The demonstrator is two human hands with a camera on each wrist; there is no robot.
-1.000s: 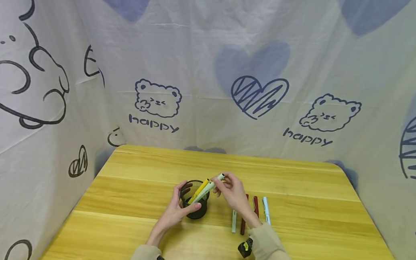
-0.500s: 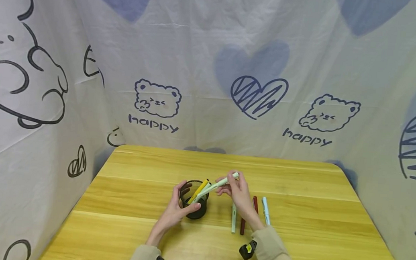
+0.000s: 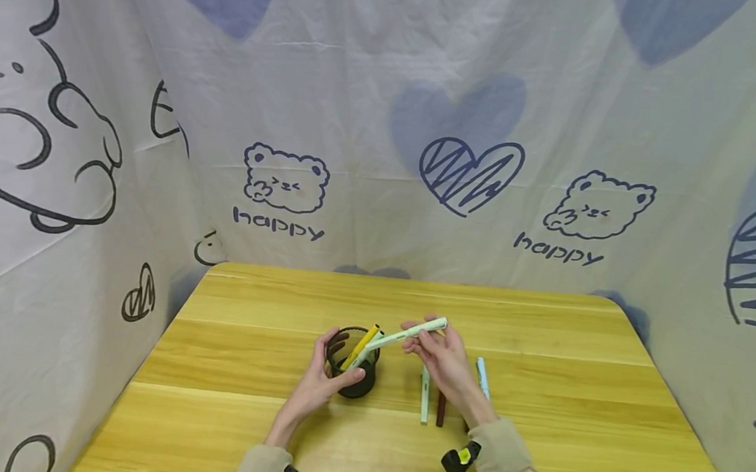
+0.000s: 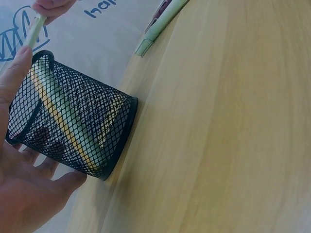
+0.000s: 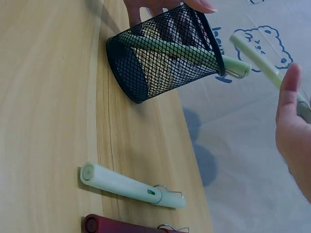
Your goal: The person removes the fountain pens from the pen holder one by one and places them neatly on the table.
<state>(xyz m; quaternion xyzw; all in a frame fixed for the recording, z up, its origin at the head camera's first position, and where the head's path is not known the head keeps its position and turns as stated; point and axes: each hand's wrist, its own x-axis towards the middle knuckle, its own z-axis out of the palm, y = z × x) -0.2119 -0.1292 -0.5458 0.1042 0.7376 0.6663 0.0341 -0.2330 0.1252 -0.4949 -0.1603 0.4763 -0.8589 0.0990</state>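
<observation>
My left hand (image 3: 318,385) grips a black mesh pen holder (image 3: 357,387), thumb near the rim and fingers on the far side. The holder stands on the table. Inside lean a yellow pen (image 3: 358,352) and a light green pen (image 5: 237,66), their ends above the rim. My right hand (image 3: 446,359) pinches another light green pen (image 3: 412,333), held slanted; in the right wrist view its free end is outside the holder, apart from the rim. Below that hand lie a light green pen (image 5: 126,186) and a dark red pen (image 5: 121,226).
A light blue pen (image 3: 483,376) lies right of my right wrist, partly hidden by it. The wooden table (image 3: 244,358) ends at a white printed cloth (image 3: 366,213) behind and on both sides. Each sleeve carries a small black wrist camera (image 3: 460,459).
My right hand has moved right, drawing the light green pen out of the holder and tilting it flatter. A second dark red pen is now largely hidden behind that arm. My left hand stays put.
</observation>
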